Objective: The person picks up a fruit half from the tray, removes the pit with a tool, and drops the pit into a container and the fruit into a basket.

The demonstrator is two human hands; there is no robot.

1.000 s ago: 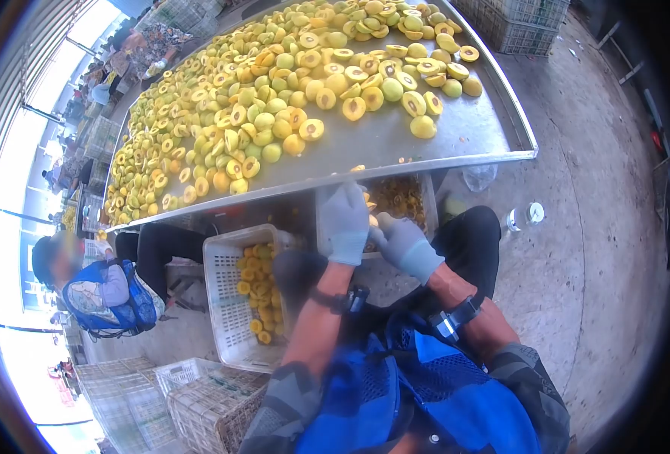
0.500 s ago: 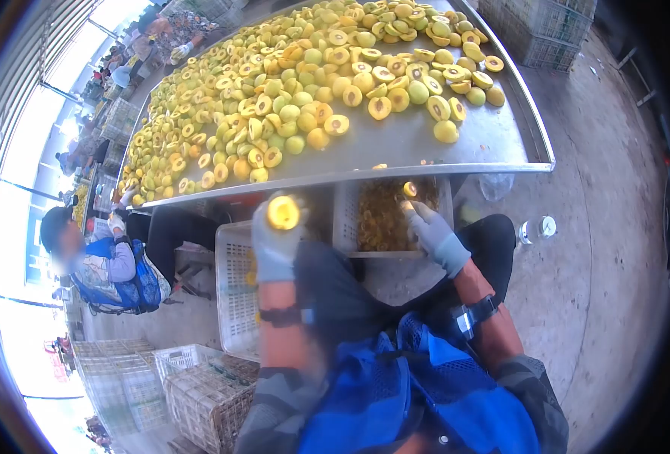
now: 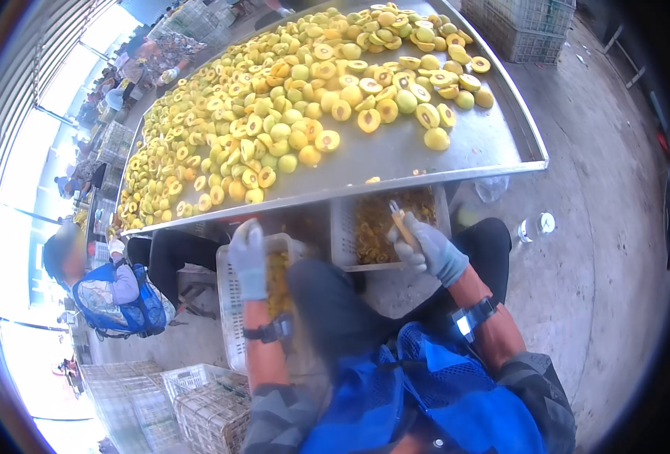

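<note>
My gloved right hand (image 3: 429, 250) is closed around the wooden handle of a small pitting tool (image 3: 403, 223), its narrow metal tip pointing up. It is over the near right part of a white crate (image 3: 342, 234) of brown and yellow fruit scraps. My gloved left hand (image 3: 249, 261) is raised over another white crate (image 3: 233, 318), which holds yellow fruit pieces. Its fingers are loosely bent and slightly blurred, with no fruit showing in them. Beyond both hands, halved yellow-green fruit (image 3: 290, 113) with brown centres covers much of the metal table (image 3: 395, 163).
The table's raised metal rim (image 3: 335, 198) runs just past my hands. A co-worker in a blue vest (image 3: 119, 303) sits at left. Stacked crates (image 3: 210, 412) stand at lower left, more crates (image 3: 520, 30) at upper right. A clear jar (image 3: 537, 227) is on the floor at right.
The fruit half that showed in my left hand is gone from view, and that hand has shifted left and down. My right hand has turned, so the tool's handle and bare tip now show.
</note>
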